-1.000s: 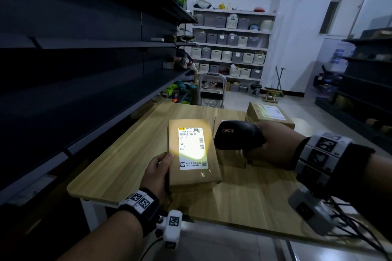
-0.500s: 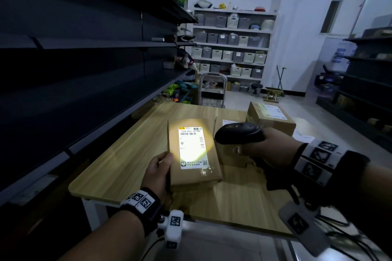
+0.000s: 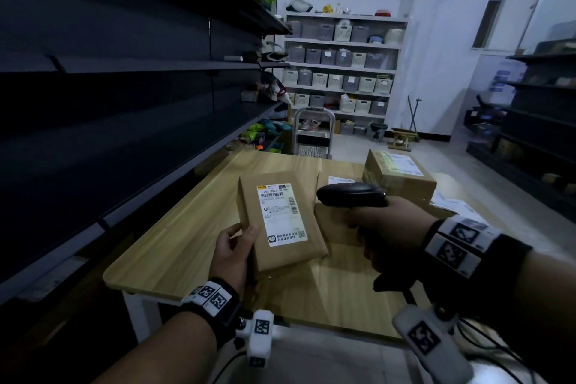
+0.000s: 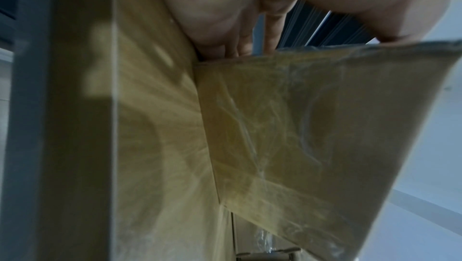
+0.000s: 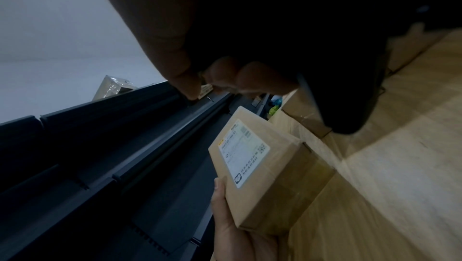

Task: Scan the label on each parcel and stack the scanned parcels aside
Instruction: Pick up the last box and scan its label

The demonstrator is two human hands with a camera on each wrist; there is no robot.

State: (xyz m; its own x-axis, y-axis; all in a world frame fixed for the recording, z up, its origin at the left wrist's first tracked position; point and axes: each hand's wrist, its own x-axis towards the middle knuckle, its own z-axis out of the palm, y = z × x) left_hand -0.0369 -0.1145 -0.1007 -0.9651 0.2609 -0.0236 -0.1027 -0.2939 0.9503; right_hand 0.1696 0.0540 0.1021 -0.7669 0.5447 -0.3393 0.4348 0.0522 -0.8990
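A flat brown parcel (image 3: 280, 221) with a white label (image 3: 281, 214) facing up is tilted above the wooden table (image 3: 174, 243). My left hand (image 3: 232, 251) grips its near left edge, thumb on top; the parcel (image 5: 260, 168) and that hand (image 5: 230, 223) also show in the right wrist view. In the left wrist view the parcel's taped underside (image 4: 312, 127) fills the frame. My right hand (image 3: 386, 227) grips a black handheld scanner (image 3: 352, 195), its head just right of the parcel. No light falls on the label.
A taller brown box (image 3: 399, 174) with a label stands at the table's far right, on other parcels. Another flat parcel (image 3: 336, 221) lies under the scanner. Loose papers (image 3: 458, 204) lie at the right. Dark shelving (image 3: 124, 103) runs along the left.
The scanner's bright light on the label has gone out. My left hand has lifted and tilted the parcel; my right hand has drawn the scanner slightly back to the right.
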